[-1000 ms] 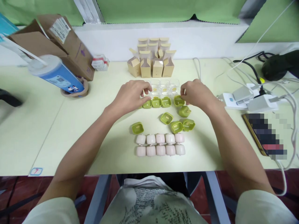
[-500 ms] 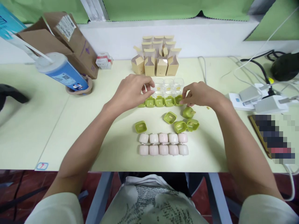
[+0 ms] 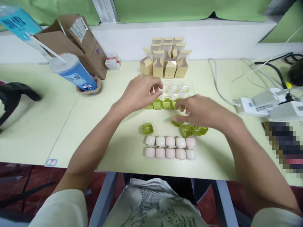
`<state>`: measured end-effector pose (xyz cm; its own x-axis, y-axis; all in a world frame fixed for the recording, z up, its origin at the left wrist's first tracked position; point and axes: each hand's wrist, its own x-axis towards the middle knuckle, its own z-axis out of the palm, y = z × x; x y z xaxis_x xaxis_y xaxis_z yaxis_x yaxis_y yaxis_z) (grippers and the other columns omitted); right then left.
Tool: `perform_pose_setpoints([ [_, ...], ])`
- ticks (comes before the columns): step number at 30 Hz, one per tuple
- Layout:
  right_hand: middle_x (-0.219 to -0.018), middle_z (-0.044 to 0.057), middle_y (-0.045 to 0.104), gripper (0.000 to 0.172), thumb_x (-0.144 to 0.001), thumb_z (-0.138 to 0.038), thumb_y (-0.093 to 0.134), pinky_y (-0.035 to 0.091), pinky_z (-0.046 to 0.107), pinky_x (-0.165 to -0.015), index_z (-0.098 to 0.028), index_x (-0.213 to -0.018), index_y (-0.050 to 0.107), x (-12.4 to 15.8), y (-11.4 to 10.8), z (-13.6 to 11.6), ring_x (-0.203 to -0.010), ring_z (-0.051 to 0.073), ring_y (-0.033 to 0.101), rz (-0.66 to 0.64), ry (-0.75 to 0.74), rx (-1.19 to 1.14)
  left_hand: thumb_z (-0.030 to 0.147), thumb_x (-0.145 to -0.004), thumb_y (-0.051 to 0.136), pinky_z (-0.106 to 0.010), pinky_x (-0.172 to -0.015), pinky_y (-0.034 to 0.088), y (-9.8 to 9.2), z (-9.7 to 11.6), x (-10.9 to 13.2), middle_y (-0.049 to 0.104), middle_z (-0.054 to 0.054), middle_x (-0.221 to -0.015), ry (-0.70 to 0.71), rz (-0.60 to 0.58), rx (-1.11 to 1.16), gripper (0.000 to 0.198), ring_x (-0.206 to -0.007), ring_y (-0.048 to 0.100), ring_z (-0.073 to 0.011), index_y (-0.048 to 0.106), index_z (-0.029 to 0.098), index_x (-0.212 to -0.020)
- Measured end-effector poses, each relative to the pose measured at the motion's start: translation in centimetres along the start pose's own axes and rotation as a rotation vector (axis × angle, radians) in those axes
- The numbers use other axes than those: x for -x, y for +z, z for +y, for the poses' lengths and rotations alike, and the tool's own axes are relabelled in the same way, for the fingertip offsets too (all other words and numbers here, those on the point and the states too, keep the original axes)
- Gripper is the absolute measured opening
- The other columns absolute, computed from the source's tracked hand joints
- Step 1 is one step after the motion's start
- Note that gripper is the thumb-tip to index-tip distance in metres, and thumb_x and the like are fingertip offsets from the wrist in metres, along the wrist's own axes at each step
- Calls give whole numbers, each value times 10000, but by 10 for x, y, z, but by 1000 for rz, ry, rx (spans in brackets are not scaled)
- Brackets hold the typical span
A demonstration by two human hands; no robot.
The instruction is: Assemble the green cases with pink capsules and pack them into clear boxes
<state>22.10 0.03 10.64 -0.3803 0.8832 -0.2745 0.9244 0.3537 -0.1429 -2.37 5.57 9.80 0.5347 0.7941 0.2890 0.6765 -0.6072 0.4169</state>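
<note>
My left hand point(image 3: 145, 90) is held over the left end of a row of green square cups point(image 3: 158, 104). Its thumb and forefinger are apart beside the clear plastic cups point(image 3: 176, 91), and I see nothing between them. My right hand point(image 3: 199, 111), fingers spread, hovers above a loose green cup point(image 3: 177, 123) and covers the right part of the row. Just below it lies an open pair of green pieces point(image 3: 188, 130). Another loose green cup point(image 3: 147, 128) sits to the left. Pale pink and white rounded pieces point(image 3: 170, 153) stand in two rows nearest me.
Several open small cardboard boxes point(image 3: 158, 67) stand against the wall. A blue drink cup point(image 3: 77, 75), a large carton point(image 3: 92, 50) and a small white-red box point(image 3: 113, 62) are at the left. A power strip point(image 3: 247, 106) with cables and a blurred-out dark object point(image 3: 284, 145) lie right.
My right hand has moved from the right end of the green row down towards me, over the loose green cup, and its fingers have spread. My left hand keeps its place beside the row.
</note>
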Motion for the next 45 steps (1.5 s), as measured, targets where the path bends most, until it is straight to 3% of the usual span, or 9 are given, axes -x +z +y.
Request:
perform_pose_setpoints([
  [3,-1238,153,828,442,-974,-255,803,516,404,-745,-181,-1407,752,-5,15,-19,-1117,380,794,-127,-73,143,252,-982,658,-363,-833,548,4,2,1,843,-37,-959,30,-26,-11,139,-871,765,-229,790,219,-1010],
  [6,-1194,148,837,408,-949,-200,746,550,427,-777,-178,-1355,777,-7,16,-14,-1080,377,798,-81,-106,99,239,-993,655,-348,-828,540,5,5,3,841,-25,-953,47,-47,6,145,-868,762,-211,796,214,-1018],
  [8,-1147,119,846,342,-948,-242,753,590,448,-841,-196,-1284,800,-4,7,-2,-1030,342,801,38,-125,-129,221,-995,666,-332,-827,545,6,7,3,841,-24,-961,72,-39,55,133,-865,761,-197,796,206,-1019],
  [13,-1087,41,822,209,-963,-389,826,699,434,-836,-260,-1127,810,2,-13,16,-853,220,768,444,-113,-1079,351,-1032,757,-275,-788,593,13,10,2,846,-54,-1087,143,50,311,176,-880,783,-163,772,186,-1089],
  [17,-947,29,789,231,-924,-454,918,734,440,-875,-289,-1062,834,-3,-10,10,-902,230,766,530,-187,-1424,518,-1008,822,-270,-728,621,25,12,1,843,-51,-1020,136,195,458,335,-864,799,-172,766,194,-1073],
  [21,-940,32,769,228,-911,-487,938,745,456,-832,-306,-1011,843,-7,-5,6,-920,247,766,550,-181,-1435,539,-976,864,-323,-780,680,27,13,4,854,-47,-992,144,278,553,394,-862,820,-189,798,219,-1197],
  [28,-892,28,755,276,-882,-523,963,750,433,-827,-287,-976,857,-10,-2,6,-910,239,775,557,-187,-1460,552,-947,896,-390,-851,746,19,12,5,878,-52,-978,178,283,569,366,-843,835,-199,848,214,-1076],
  [36,-889,22,791,269,-880,-485,972,758,460,-840,-262,-988,868,-12,1,3,-893,237,800,551,-214,-1471,233,-959,865,-279,-624,715,31,11,0,869,-1,-843,361,473,610,31,-648,799,-139,894,223,-952],
  [45,-910,8,816,253,-926,-455,925,752,429,-837,-257,-1080,901,-12,8,2,-911,221,795,619,-193,-1372,515,-999,860,-384,-692,753,30,18,7,826,-1,-801,184,362,671,295,-656,802,-173,848,229,-930],
])
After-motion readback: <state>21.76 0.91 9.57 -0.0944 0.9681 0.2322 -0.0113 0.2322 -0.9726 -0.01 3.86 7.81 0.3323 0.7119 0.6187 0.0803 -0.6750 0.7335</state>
